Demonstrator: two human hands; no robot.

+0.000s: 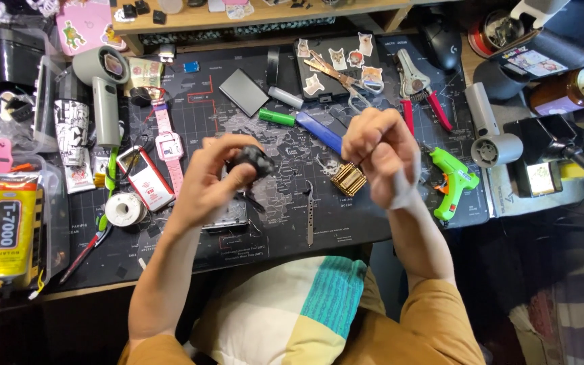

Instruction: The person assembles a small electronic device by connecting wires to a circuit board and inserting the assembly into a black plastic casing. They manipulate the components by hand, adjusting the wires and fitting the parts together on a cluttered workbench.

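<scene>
Even overhead light on desk mat (373,223); edges dim, lower right dark. Right hand (381,157) motion-blurred; rest sharp

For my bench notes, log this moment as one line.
left hand: fingers grip small black part | right hand: closed, raised, contents unclear | below: tweezers on dark desk mat

Single head-worn camera looking almost straight down onto cluttered desk with dark map-printed mat (292,223). View sitting close, about arm's reach above mat. Wearer's lap and forearms entering from bottom edge, below mat. Left hand (221,176) and right hand (380,152) hovering mid-frame over mat's centre. Wooden shelf (251,17) crossing top edge, beyond mat's far side. No second view sharing scene.
</scene>
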